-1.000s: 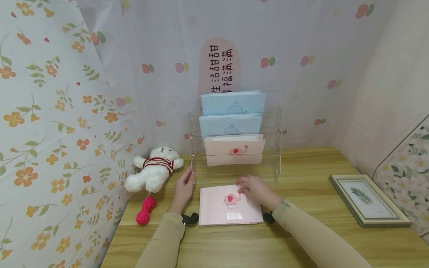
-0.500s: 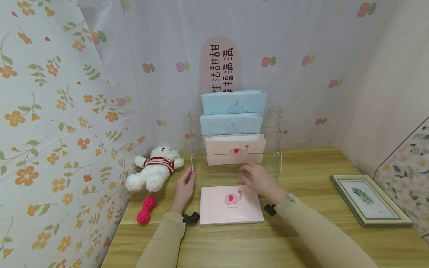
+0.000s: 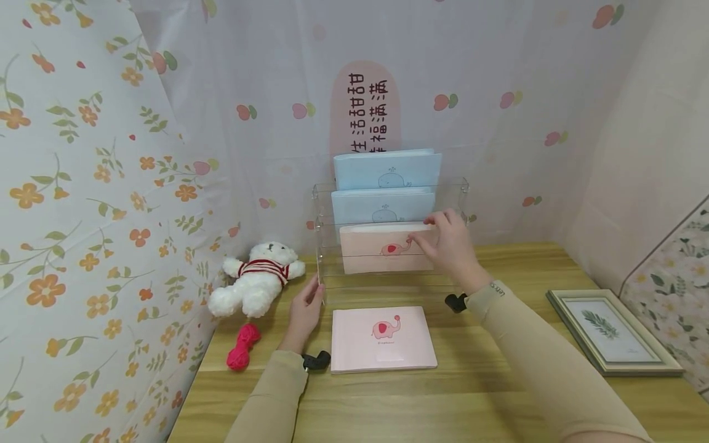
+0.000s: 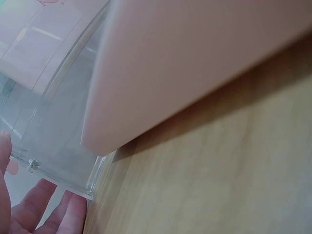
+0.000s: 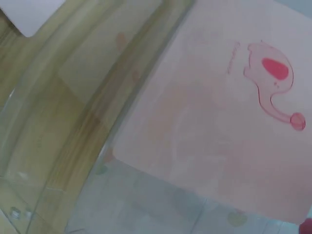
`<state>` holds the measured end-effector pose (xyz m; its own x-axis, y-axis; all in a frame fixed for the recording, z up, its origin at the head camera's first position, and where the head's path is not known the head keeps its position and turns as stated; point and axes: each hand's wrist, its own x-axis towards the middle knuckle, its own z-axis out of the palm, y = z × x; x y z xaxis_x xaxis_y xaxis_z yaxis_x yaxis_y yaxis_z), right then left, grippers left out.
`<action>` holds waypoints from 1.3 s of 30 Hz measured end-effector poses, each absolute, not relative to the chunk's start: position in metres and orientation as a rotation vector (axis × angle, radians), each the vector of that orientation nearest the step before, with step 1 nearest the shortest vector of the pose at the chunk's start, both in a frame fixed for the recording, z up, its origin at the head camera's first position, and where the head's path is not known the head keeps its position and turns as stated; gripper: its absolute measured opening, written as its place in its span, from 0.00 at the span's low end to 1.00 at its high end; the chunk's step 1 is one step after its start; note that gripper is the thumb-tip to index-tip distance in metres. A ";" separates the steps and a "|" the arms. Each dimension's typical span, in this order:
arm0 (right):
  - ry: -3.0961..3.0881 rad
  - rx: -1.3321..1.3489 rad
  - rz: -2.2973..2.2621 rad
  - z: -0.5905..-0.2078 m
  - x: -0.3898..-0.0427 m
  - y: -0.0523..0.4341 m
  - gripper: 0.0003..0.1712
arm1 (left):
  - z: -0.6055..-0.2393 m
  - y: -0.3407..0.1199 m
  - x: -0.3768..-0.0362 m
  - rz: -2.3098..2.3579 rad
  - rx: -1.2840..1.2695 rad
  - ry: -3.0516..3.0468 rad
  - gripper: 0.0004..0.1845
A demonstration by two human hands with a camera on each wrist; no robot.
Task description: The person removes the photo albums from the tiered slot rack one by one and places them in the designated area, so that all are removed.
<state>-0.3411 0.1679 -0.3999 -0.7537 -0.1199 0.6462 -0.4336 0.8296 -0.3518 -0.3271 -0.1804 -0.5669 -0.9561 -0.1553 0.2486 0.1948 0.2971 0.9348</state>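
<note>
A clear acrylic rack (image 3: 388,288) stands on the table with two blue whale albums (image 3: 388,169) in its rear tiers and a pink elephant album (image 3: 365,249) in a lower front tier. My right hand (image 3: 451,249) is at that album's upper right corner, thumb on its front cover and fingers at the top edge. In the right wrist view a fingertip (image 5: 306,227) shows at the corner of the cover. My left hand (image 3: 304,311) holds the rack's left side panel, its fingers (image 4: 73,214) against the panel edge. Another pink elephant album (image 3: 382,351) lies flat before the rack.
To the left lie a white teddy bear (image 3: 257,283) in a striped sweater and a hank of bright pink yarn (image 3: 242,347). A picture frame (image 3: 612,332) with a leaf print lies at the right. Patterned curtains (image 3: 498,154) hang behind the table.
My right hand has left the album lying on the table and risen to the upper right corner of the pink album in the rack. The left hand has stayed at the rack's side.
</note>
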 end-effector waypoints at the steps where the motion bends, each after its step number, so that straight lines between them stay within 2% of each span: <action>1: -2.395 0.365 0.663 -0.398 -0.343 0.169 0.31 | -0.567 -0.180 -0.327 -1.709 -0.036 -2.274 0.23; 6: -2.496 0.250 0.718 -0.395 -0.350 0.172 0.40 | -0.567 -0.181 -0.327 -1.732 -0.036 -2.264 0.23; 12: -2.590 0.276 0.785 -0.396 -0.356 0.168 0.42 | -0.567 -0.181 -0.327 -1.748 -0.045 -2.264 0.24; 28: -2.559 0.508 0.864 -0.398 -0.366 0.159 0.28 | -0.564 -0.180 -0.326 -1.712 -0.038 -2.265 0.25; 39: -2.668 0.369 0.980 -0.396 -0.368 0.156 0.21 | -0.567 -0.183 -0.325 -1.736 -0.043 -2.304 0.26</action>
